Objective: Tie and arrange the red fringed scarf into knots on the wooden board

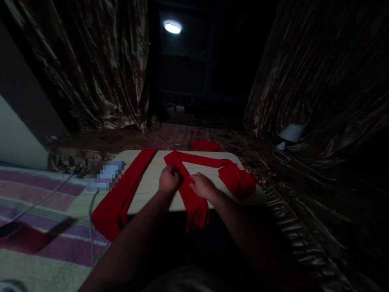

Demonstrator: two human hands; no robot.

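Observation:
A red fringed scarf (186, 188) lies lengthwise on a pale wooden table (148, 184), its tassels hanging over the near edge. At its far end it folds back into a narrow strip that leads right to a crumpled red bundle (238, 178). My left hand (169, 178) is closed at the scarf's left edge, fingers curled in on the cloth. Across from it, my right hand (202, 186) grips the right edge just above the tassels, thumb and fingers together. Another long folded red cloth (133, 182) crosses the table's left side and droops over the front.
Behind the table lies a red rolled cloth (206, 145). A blurred-out pale object (106, 175) with a cable rests at the left. A red container (24, 237) stands on the striped cover. A white lamp (291, 132) is at the right, among dark curtains (121, 69).

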